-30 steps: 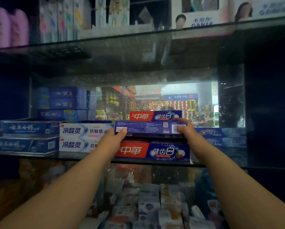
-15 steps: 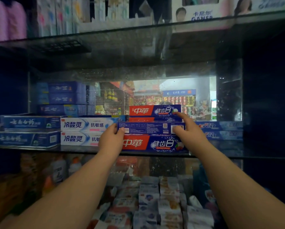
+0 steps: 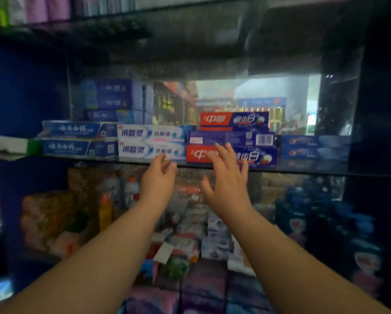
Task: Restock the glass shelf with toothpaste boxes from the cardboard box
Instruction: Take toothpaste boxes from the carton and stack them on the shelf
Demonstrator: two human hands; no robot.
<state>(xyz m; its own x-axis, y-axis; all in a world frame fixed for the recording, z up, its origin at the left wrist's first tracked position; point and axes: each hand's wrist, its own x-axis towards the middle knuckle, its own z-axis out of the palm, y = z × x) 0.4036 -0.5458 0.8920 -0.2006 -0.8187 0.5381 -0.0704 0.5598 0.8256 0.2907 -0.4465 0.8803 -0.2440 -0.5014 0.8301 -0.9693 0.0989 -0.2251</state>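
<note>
On glass shelf (image 3: 212, 167), red/blue toothpaste boxes (image 3: 232, 138) are stacked at ctr. L hand (image 3: 158, 177) & R hand (image 3: 227, 184) are held in front, fingers spread, nothing gripped.

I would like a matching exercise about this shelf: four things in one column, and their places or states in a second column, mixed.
Things:
1. barcode-side box
2. white boxes
3. left hand
4. green-and-white box

Places or states:
A. far left of the glass shelf
B. on the red-and-blue box
C. open, holding nothing
D. stacked left of the red-and-blue box

Pairs: 1-B, 2-D, 3-C, 4-A
</note>
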